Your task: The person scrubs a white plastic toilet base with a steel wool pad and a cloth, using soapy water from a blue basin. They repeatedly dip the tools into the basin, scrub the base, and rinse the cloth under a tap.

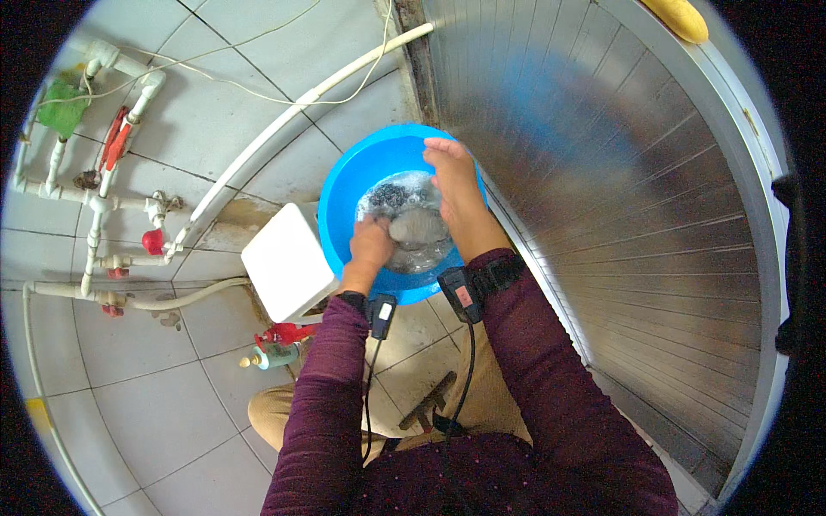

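A round blue plastic basin (335, 193) holds soapy, foaming water (419, 261). A grey, blurred item (418, 226), perhaps wet cloth, lies in the water, with a dark patch (390, 193) beyond it. My left hand (372, 246) reaches into the basin, fingertips at the water beside the grey item; whether they grip anything is hidden. Above the basin's right side is my right hand (461, 184), its thumb apart from the curved fingers and nothing visible between them. Both wrists carry strapped black devices with cables.
Left of the basin stands a white box-like object (287, 261). Beside it are a red item (287, 333) and a pale green pump bottle (274, 356). White pipes with red valves (100, 206) line the tiled wall. A ribbed panel (632, 193) closes the right side.
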{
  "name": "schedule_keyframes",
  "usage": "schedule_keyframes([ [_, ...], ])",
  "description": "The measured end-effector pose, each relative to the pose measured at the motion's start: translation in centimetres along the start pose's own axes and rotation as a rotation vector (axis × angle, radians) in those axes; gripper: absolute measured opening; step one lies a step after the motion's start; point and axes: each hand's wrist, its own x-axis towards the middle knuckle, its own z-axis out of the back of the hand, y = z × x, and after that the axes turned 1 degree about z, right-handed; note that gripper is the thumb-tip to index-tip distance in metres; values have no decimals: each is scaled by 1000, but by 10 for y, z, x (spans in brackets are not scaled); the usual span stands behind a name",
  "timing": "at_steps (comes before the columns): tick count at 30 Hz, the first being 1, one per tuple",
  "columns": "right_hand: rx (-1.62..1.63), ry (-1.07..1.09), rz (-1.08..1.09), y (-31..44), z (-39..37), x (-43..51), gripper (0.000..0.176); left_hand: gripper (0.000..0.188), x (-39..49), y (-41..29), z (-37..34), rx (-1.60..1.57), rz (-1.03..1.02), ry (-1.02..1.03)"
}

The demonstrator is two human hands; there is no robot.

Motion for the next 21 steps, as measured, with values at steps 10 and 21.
schedule_keyframes([
  [10, -176, 94, -51, -25, 5, 12, 34, 37, 4, -12, 47, -1119, 266, 144],
  [21, -38, 299, -334, -25, -16, 10, 37, 35, -18, -25, 75, -2223, 407, -25],
])
